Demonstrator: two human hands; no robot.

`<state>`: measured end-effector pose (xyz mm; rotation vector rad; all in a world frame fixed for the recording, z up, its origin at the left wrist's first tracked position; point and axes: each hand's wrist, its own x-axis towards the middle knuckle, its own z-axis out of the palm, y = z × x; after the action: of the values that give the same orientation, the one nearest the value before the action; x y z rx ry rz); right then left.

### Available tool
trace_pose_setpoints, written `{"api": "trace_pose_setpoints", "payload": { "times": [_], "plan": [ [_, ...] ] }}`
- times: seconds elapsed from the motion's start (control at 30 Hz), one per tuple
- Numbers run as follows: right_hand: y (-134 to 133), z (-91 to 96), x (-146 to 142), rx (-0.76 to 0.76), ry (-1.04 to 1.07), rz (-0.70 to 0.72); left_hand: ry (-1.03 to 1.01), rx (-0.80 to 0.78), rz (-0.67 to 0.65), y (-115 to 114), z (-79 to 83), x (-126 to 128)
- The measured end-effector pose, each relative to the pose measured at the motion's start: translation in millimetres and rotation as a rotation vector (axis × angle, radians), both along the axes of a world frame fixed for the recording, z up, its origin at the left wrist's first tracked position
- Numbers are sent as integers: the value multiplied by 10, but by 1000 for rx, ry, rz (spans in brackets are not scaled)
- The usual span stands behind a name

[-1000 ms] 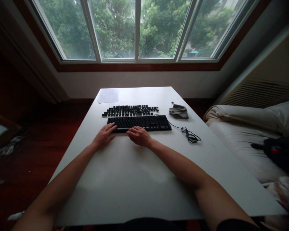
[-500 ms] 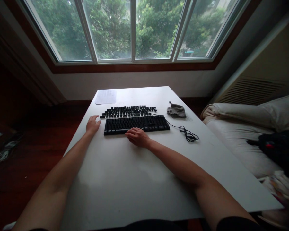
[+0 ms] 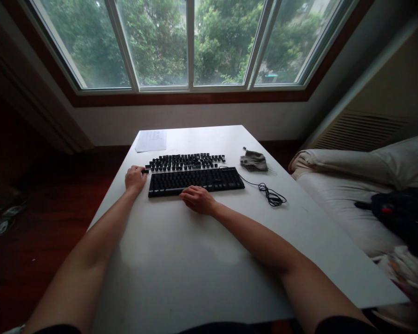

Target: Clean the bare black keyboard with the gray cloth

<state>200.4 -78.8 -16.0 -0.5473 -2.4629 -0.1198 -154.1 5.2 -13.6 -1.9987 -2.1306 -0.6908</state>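
A black keyboard (image 3: 195,181) lies on the white table, its front edge towards me. Behind it stand rows of loose black keycaps (image 3: 181,161). At the keyboard's left, my left hand (image 3: 135,178) has its fingers closed on a wide black keycap (image 3: 145,171) at the near left end of the rows. My right hand (image 3: 198,199) rests against the keyboard's front edge with fingers bent and held together; whatever may be between them is hidden.
A coiled cable (image 3: 273,195) runs from the keyboard to the right. Beyond it lies a crumpled grey cloth (image 3: 253,160). A paper sheet (image 3: 151,140) sits at the table's far left corner. A cushioned sofa (image 3: 334,195) with a black bag (image 3: 400,218) stands at right.
My left hand has moved slightly right and closed its fingers on the wide keycap, which has shifted a little nearer. My right hand stays in the same place at the keyboard.
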Motion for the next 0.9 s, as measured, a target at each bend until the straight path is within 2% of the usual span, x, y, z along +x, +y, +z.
{"api": "trace_pose_setpoints", "payload": {
  "times": [0.23, 0.5, 0.57, 0.73, 0.9],
  "plan": [
    [-16, 7, 4, 1, 11, 6, 109, -10, -27, -138, 66, 27],
    [-23, -2, 7, -29, 0, 8, 42, 3, -48, -279, 110, 46],
    [-18, -22, 2, -43, -7, 8, 22, 19, -114, -289, 152, 77],
    [-11, -34, 0, -49, -2, 3, -46, -68, -429, -303, 354, 155],
    [-11, -16, 10, -46, -3, 6, -91, -203, -531, -402, 496, 159]
  ]
}}
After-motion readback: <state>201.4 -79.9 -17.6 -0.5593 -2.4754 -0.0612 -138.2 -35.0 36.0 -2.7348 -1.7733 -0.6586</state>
